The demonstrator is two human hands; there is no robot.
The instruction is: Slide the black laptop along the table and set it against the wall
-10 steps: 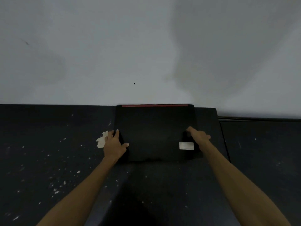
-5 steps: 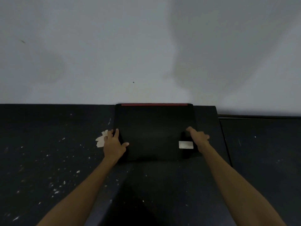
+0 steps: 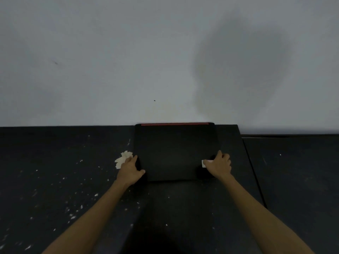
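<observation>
Laptop: the black laptop lies flat and closed on the dark table, its far edge with the red strip right at the foot of the wall; I cannot tell whether a sliver of gap is left.

Why it sits so: the task wants it butted against the wall, and from this placing the slide looks finished or within a last nudge.

Left hand: the left hand grips the near left corner, thumb lying over the lid, the other fingers curled down along the left side edge, closed on the laptop.

Right hand: the right hand mirrors it at the near right corner, knuckles raised, closed on the edge and partly covering a pale sticker on the lid.

Why held so: a grip at both near corners likely keeps the push square, so that the far edge meets the wall evenly.

Arms: both forearms reach forward almost straight, converging slightly toward the laptop, wrists low to the table.

Nearby: a crumpled scrap of pale paper lies on the table just beside the left hand, touching or nearly touching its knuckles.

Risk: pushing further could jam the laptop against the wall.
</observation>
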